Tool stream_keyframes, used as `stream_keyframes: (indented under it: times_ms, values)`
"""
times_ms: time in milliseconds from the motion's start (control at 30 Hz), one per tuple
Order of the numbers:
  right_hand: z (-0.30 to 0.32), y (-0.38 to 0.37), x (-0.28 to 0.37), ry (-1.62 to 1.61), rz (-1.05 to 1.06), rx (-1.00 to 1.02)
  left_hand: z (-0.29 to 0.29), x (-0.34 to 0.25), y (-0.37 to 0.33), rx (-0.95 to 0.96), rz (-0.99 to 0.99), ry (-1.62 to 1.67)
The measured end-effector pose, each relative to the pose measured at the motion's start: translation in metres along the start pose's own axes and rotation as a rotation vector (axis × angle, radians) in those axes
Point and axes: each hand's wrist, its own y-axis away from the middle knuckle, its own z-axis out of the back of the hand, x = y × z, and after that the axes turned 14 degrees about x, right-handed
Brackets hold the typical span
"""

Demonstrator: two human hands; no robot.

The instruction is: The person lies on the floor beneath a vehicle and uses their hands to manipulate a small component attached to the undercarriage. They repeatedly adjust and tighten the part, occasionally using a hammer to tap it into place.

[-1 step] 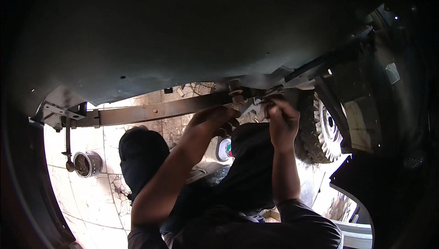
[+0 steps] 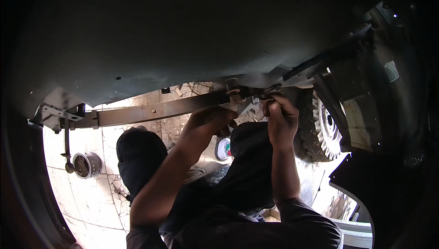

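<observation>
My left hand [image 2: 214,120] is raised with its fingers curled just below a rusty bolt-like fitting [image 2: 235,97]; what it grips, if anything, is hidden. Close by on the right, my right hand [image 2: 282,117] is closed, thumb against the bent fingers, and I cannot make out what is in it. Between the two hands shows a pale, angular metal piece [image 2: 249,106]; whether a hand touches it is unclear. A long brown leaf-spring-like bar [image 2: 171,108] runs from the left bracket [image 2: 61,108] to that fitting.
A large dark vehicle panel [image 2: 160,43] hangs overhead. To the right stands a chunky tyre [image 2: 311,134] beside a toothed pale wheel rim [image 2: 325,123]. An open can [image 2: 88,165] lies on the cracked tile floor [image 2: 87,203]. My dark-clothed knees [image 2: 139,157] are bent below the bar.
My right fingers have shifted slightly, and a dark, thin shape above them shows more clearly. The whole view has moved a little; my left hand stays nearly in place.
</observation>
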Motion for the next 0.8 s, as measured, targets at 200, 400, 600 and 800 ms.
stream_keyframes:
  times_ms: [200, 400, 600, 800]
  values:
    - [-0.011, 0.008, 0.000, -0.149, -0.205, 0.072, 0.000, 0.011, 0.004, 0.121, -0.061, -0.366]
    - [-0.032, 0.002, 0.012, -0.353, -0.331, 0.147, -0.005, 0.013, 0.002, 0.065, -0.166, -0.402]
    - [-0.033, 0.005, 0.003, -0.354, -0.330, 0.194, -0.002, 0.022, 0.000, -0.109, -0.266, -0.393]
    - [-0.033, 0.005, 0.007, -0.397, -0.361, 0.190, -0.009, 0.015, 0.002, -0.094, -0.305, -0.480]
